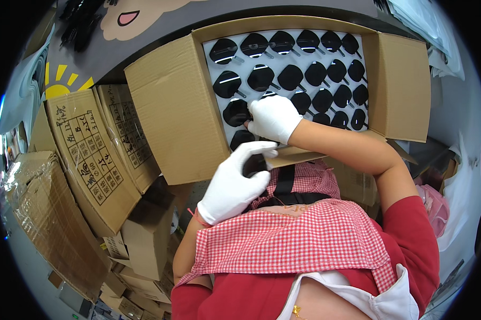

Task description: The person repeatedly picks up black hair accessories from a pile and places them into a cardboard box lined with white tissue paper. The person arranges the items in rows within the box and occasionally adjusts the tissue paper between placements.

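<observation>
An open brown cardboard box (283, 22) stands on the far side of the person, its long axis running left to right. Its left flap (176, 112) and right flap (404, 88) are folded outward. Inside, a white tray (247, 66) carries glossy black rounded pieces in rows, each visible narrow tail pointing near and to the right; the long axes of these pieces run roughly parallel.

The right hand, in a white glove (275, 118), is over the left part of the tray, its fingers drawn narrow at the right edge of a black rounded piece (235, 112) in the leftmost column. That piece lies flat; its tail is hidden by the hand, so its direction cannot be read. Whether the fingers grip it cannot be told.

The left hand, also white-gloved (232, 181), is at the near edge of the box, thumb and fingers curved around a dark rounded form (255, 165); a firm hold cannot be confirmed.

Taped brown cartons (64, 114) stand to the left.
</observation>
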Demonstrator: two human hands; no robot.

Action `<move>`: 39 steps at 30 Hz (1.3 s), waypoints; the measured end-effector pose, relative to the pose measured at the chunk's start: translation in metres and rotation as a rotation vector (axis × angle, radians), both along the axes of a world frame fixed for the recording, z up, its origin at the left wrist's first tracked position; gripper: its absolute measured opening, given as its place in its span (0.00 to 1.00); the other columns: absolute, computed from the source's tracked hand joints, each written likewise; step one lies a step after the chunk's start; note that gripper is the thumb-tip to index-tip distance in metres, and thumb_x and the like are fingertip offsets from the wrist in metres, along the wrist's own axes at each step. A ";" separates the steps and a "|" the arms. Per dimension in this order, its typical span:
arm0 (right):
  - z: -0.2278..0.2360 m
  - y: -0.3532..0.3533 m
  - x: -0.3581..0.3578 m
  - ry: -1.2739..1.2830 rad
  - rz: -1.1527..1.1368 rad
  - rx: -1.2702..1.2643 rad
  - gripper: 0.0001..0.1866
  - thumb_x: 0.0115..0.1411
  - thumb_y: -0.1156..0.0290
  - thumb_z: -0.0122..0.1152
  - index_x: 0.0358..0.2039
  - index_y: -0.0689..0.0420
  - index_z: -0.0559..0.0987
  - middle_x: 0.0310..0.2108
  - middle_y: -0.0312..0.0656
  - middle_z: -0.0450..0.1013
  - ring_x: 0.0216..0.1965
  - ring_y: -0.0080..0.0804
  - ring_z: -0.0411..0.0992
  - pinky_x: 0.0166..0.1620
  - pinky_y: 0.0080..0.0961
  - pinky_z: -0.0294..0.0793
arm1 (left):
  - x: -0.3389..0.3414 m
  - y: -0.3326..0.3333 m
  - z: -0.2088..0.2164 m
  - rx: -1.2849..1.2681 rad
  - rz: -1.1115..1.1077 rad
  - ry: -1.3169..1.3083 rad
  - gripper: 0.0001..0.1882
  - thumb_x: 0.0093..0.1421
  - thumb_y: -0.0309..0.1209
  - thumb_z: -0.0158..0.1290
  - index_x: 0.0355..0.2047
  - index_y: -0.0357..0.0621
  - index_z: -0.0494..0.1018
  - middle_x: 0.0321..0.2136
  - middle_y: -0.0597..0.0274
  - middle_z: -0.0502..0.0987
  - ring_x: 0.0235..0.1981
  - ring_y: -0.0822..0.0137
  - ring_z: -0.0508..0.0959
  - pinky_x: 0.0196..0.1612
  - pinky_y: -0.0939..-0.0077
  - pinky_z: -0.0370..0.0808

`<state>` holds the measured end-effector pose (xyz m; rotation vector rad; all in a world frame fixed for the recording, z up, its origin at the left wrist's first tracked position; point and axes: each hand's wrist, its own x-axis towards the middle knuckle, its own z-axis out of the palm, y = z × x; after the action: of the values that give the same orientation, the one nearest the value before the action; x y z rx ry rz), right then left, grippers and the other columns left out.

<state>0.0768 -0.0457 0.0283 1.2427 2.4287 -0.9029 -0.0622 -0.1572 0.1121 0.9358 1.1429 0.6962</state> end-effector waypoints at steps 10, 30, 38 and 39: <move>0.040 0.025 0.013 0.186 -0.223 -0.311 0.12 0.50 0.64 0.67 0.27 0.61 0.81 0.20 0.46 0.77 0.24 0.43 0.78 0.32 0.32 0.77 | -0.013 -0.025 -0.013 -0.399 0.611 -0.479 0.31 0.61 0.22 0.53 0.64 0.43 0.59 0.52 0.54 0.72 0.48 0.66 0.76 0.50 0.72 0.77; 0.086 0.319 0.357 -0.106 -0.511 0.872 0.17 0.56 0.57 0.62 0.42 0.52 0.81 0.41 0.46 0.79 0.42 0.42 0.76 0.46 0.34 0.73 | 0.094 0.074 -0.011 -0.482 0.357 -0.827 0.18 0.63 0.41 0.53 0.51 0.50 0.70 0.47 0.56 0.72 0.46 0.60 0.75 0.43 0.59 0.78; 0.096 0.362 0.400 -0.025 -0.549 0.386 0.23 0.54 0.51 0.65 0.43 0.54 0.80 0.41 0.43 0.77 0.46 0.37 0.72 0.53 0.32 0.68 | 0.112 0.082 -0.018 -0.557 0.544 -1.021 0.23 0.64 0.45 0.51 0.57 0.50 0.68 0.51 0.51 0.72 0.44 0.57 0.77 0.44 0.59 0.76; 0.106 0.363 0.403 0.023 -0.564 0.326 0.24 0.54 0.50 0.66 0.42 0.56 0.80 0.43 0.44 0.76 0.47 0.37 0.71 0.54 0.31 0.66 | 0.113 0.083 -0.019 -0.550 0.551 -1.012 0.23 0.65 0.44 0.51 0.57 0.50 0.68 0.51 0.51 0.72 0.44 0.58 0.76 0.44 0.59 0.76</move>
<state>0.4794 0.3176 0.1339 2.1115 2.3379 -0.6529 0.0510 -0.0746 0.0927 -0.2525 0.5821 1.0480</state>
